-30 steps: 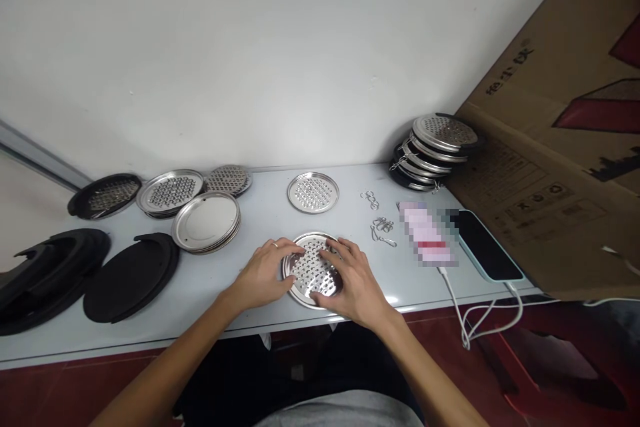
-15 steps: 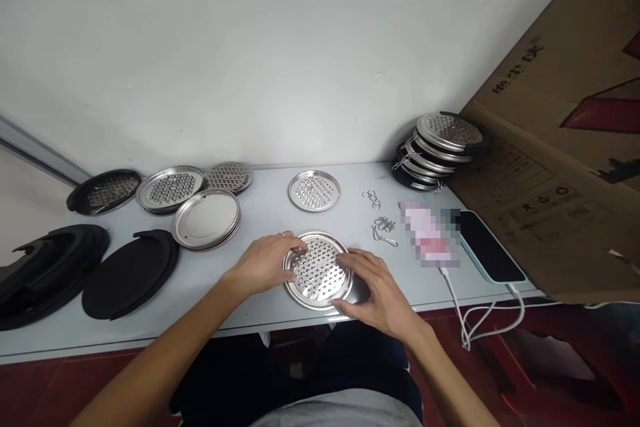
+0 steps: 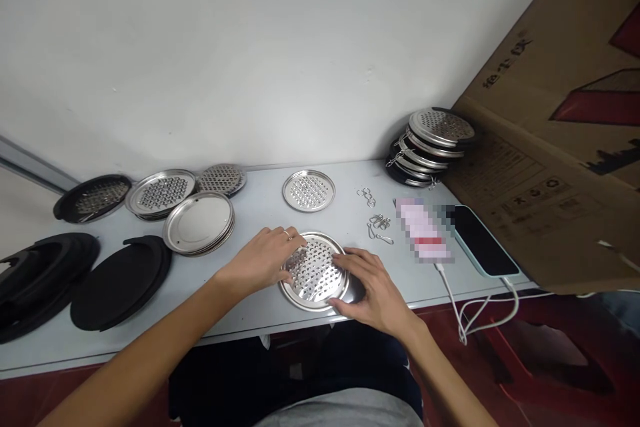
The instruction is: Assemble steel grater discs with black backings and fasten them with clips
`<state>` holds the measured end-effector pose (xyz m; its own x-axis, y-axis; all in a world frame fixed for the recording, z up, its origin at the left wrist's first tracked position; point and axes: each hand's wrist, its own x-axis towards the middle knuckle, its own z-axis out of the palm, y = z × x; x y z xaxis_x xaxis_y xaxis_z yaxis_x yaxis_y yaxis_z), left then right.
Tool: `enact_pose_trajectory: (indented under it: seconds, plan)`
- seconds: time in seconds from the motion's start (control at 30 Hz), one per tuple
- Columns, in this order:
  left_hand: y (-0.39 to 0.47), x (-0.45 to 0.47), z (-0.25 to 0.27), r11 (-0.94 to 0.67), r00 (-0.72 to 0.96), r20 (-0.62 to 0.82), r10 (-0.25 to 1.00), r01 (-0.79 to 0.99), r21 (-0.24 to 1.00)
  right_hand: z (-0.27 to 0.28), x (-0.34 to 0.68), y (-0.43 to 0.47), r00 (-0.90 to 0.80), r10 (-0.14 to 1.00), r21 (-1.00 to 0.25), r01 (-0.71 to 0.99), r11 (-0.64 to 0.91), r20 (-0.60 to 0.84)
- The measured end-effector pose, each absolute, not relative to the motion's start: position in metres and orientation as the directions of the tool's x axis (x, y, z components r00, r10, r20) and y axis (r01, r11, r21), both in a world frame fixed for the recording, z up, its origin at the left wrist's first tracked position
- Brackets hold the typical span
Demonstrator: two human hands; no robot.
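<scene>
- left hand [image 3: 265, 257]: fingers bent, about half open, with a gap between index finger and thumb; tips touched the left edge of the grater disc [image 3: 316, 273]. could not tell whether they gripped it. a thin ring [image 3: 287, 233] sat on one finger.
- right hand [image 3: 375, 290]: thumb and fingers parted around the disc's right edge, thumb near the lower rim, fingertips on the perforated face. firm grip or light touch: could not tell.
- the grater disc lay at lower centre of the frame, on the pale table [image 3: 250, 223], near its front edge.
- second perforated disc [image 3: 309, 191]: centre of the frame, flat, apart from both hands.
- black holder [image 3: 63, 211], left of the frame: a perforated disc [image 3: 97, 197] lay in it.
- flat black holder [image 3: 117, 287], lower left: beside a pile of black parts [image 3: 55, 280].
- stack of plain metal discs [image 3: 197, 221]: left of centre, in front of a perforated stack [image 3: 163, 192].
- right of centre: metal rings [image 3: 369, 198] and clips [image 3: 381, 223], loose on the table.
- right of the frame: stack of discs in black holders [image 3: 427, 157], beside a cardboard box [image 3: 530, 173]; box contents hidden.
</scene>
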<state>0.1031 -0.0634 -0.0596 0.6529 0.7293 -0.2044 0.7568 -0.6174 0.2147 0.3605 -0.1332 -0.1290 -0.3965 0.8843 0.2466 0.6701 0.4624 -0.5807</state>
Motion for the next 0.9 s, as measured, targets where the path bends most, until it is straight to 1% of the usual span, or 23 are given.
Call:
enact_pose_trajectory:
  seconds: [0.1,0.23,0.37,0.53,0.63,0.7,0.77,0.9]
  plan:
    - [-0.060,0.105,-0.057,-0.645,0.674,-0.223,0.704,0.738,0.198,-0.129,0.361,-0.133,-0.395,0.887,-0.584,0.671,0.457,0.240]
    - [-0.047,0.111,-0.056,-0.721,0.746,-0.228,0.626,0.664,0.197,-0.129,0.360,-0.132,-0.395,0.886,-0.590,0.664,0.459,0.245]
    - [-0.035,0.113,-0.059,-0.763,0.782,-0.275,0.559,0.615,0.198,-0.129,0.360,-0.132,-0.391,0.889,-0.592,0.666,0.453,0.239]
    - [-0.036,0.113,-0.062,-0.749,0.776,-0.265,0.573,0.627,0.216,-0.127,0.360,-0.132,-0.393,0.891,-0.604,0.661,0.445,0.226]
    - [-0.040,0.115,-0.061,-0.759,0.779,-0.269,0.567,0.621,0.199,-0.127,0.361,-0.131,-0.395,0.889,-0.612,0.651,0.449,0.232]
    - [-0.043,0.118,-0.060,-0.770,0.781,-0.273,0.562,0.615,0.173,-0.129,0.362,-0.132,-0.393,0.881,-0.620,0.630,0.467,0.265]
    - [-0.045,0.119,-0.059,-0.775,0.781,-0.273,0.562,0.613,0.156,-0.129,0.364,-0.134,-0.375,0.867,-0.622,0.604,0.497,0.329]
    - [-0.049,0.118,-0.060,-0.755,0.777,-0.252,0.577,0.625,0.199,-0.129,0.369,-0.143,-0.348,0.826,-0.546,0.627,0.556,0.443]
